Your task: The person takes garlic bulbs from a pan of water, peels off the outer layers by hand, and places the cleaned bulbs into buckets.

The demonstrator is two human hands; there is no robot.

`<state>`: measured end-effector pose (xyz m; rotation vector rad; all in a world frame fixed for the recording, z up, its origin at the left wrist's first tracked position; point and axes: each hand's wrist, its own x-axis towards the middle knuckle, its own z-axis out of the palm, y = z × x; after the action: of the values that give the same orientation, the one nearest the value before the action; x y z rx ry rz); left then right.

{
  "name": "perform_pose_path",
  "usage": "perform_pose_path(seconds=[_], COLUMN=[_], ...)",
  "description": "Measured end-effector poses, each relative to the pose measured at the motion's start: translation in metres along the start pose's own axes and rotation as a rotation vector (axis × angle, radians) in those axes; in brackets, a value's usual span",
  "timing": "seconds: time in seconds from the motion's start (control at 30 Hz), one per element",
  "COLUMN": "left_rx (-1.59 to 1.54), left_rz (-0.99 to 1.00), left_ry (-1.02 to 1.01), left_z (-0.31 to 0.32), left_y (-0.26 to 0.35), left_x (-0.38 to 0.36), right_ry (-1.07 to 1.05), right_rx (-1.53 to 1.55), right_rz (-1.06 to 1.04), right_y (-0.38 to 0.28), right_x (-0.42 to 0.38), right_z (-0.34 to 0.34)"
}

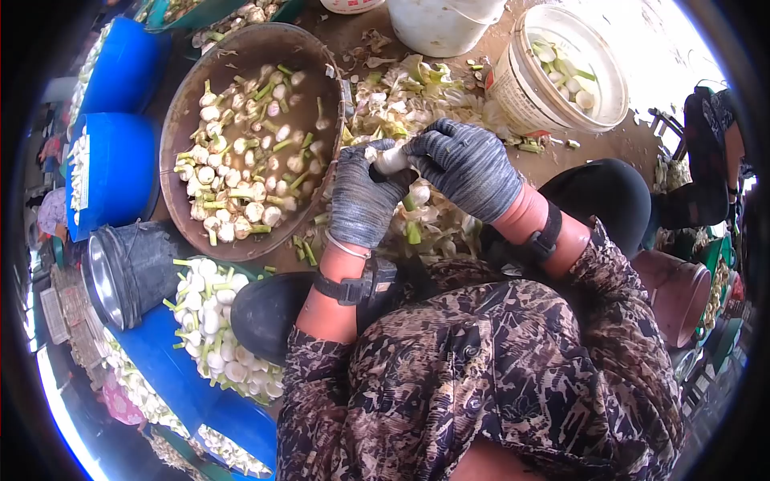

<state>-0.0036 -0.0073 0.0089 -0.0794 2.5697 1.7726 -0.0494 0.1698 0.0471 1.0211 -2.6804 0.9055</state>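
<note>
Both hands wear grey knitted gloves and meet at the upper middle of the view. My left hand [365, 192] is closed around a white garlic bulb [391, 161]. The fingers of my right hand [468, 167] are bent and pressed against the same bulb from the right. Whether anything else is between those fingers is hidden. Just below the hands, another bulb with a green stem [416, 198] shows over a heap of peeled skins [401, 100]. To the left, a wide round basin [170, 152] holds many garlic bulbs in brownish water.
A white bucket [513, 100] with cut pieces stands at the upper right, another white bucket [437, 28] at the top. Blue tubs [132, 172], a black bucket [152, 264] and a pile of white bulbs [212, 321] lie left. Another person's leg [698, 200] shows at the right.
</note>
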Motion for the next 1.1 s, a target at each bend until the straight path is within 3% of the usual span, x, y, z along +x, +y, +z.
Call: perform_pose_path(seconds=[0.17, 0.23, 0.3, 0.37, 0.47, 0.53, 0.57, 0.63, 0.7, 0.77, 0.83, 0.9, 0.97, 1.0, 1.03, 1.1], left_rx=[0.024, 0.002, -0.049, -0.204, -0.371, -0.469, -0.467, -0.563, -0.657, -0.962, -0.948, -0.951, -0.831, -0.583, -0.728, -0.672], left_rz=[-0.004, 0.074, 0.06, 0.026, 0.045, 0.045, 0.049, 0.022, -0.04, -0.106, -0.141, -0.122, -0.103, 0.078, -0.225, -0.088], left_ry=[-0.017, 0.011, -0.023, -0.11, -0.138, -0.156, -0.158, -0.088, -0.078, -0.149, -0.174, -0.135, -0.223, -0.253, -0.237, -0.324], left_z=[0.002, 0.006, 0.007, 0.007, 0.005, 0.003, 0.003, 0.004, 0.007, 0.007, 0.01, 0.023, 0.041, 0.054, 0.067, 0.102], left_y=[0.011, 0.007, 0.004, 0.006, 0.009, -0.002, -0.007, -0.001, -0.006, -0.012, -0.008, 0.017, 0.038, 0.042, 0.082, 0.09], left_x=[0.0, -0.002, -0.004, -0.004, -0.004, -0.001, -0.002, -0.003, 0.001, 0.011, 0.03, 0.048, 0.074, 0.087, 0.098, 0.131], right_ry=[0.011, 0.045, 0.095, 0.166, 0.082, -0.361, -0.356, -0.639, -0.676, -0.706, -0.684, -0.836, -0.842, -0.857, -0.871, -0.398], right_rx=[-0.034, 0.079, 0.275, 0.128, 0.006, -0.262, -0.262, -0.212, -0.163, -0.13, -0.082, -0.104, -0.069, -0.019, -0.016, 0.423], right_rz=[0.051, 0.105, 0.294, 0.305, 0.316, 0.469, 0.469, 0.476, 0.44, 0.409, 0.319, 0.212, 0.196, 0.175, 0.137, 0.168], right_y=[0.006, 0.013, 0.028, 0.047, 0.063, 0.062, 0.059, 0.048, 0.033, 0.023, 0.022, 0.016, 0.014, 0.013, 0.011, 0.005], right_x=[-0.001, -0.001, 0.0, 0.001, -0.002, -0.004, -0.005, -0.007, -0.009, -0.012, -0.026, -0.029, -0.034, -0.033, -0.032, -0.03], right_z=[0.009, 0.01, 0.015, 0.018, 0.015, 0.011, 0.01, 0.007, 0.007, 0.015, 0.04, 0.047, 0.05, 0.052, 0.045, 0.028])
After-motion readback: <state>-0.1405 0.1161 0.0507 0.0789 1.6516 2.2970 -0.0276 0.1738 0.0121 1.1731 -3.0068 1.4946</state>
